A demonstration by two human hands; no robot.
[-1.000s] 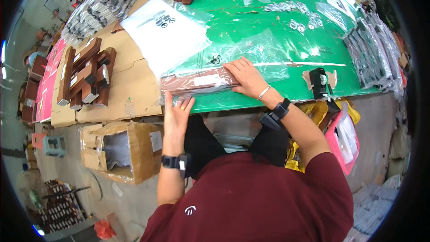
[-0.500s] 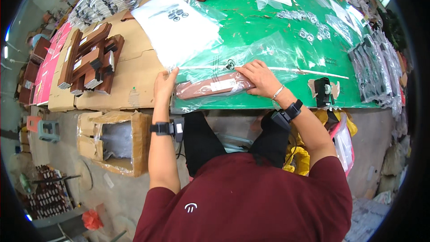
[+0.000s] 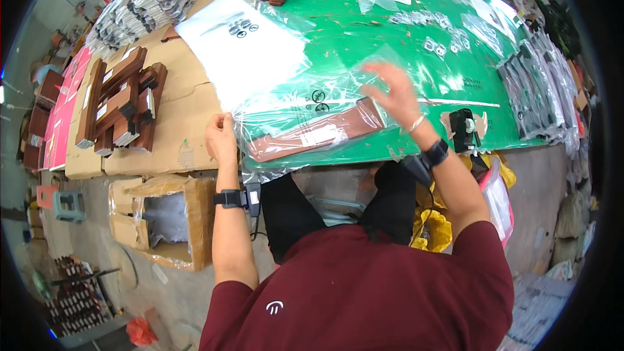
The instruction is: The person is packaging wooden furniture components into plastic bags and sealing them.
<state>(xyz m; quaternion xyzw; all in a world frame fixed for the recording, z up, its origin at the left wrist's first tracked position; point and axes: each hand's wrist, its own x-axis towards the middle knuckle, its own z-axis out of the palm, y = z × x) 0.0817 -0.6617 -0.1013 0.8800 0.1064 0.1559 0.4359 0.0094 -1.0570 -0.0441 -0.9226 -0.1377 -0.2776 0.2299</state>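
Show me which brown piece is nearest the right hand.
The lone piece between the left hand and right hand; the other brown pieces lie stacked farther off.

Two hands, one bagged brown slat, one cardboard carton, two plastic stools.

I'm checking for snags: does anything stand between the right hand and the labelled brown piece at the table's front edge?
Only the clear bag, whose film lies over much of the brown piece. The right hand, blurred, is near the piece's right end; nothing else shows between them. Whether film covers that end is unclear.
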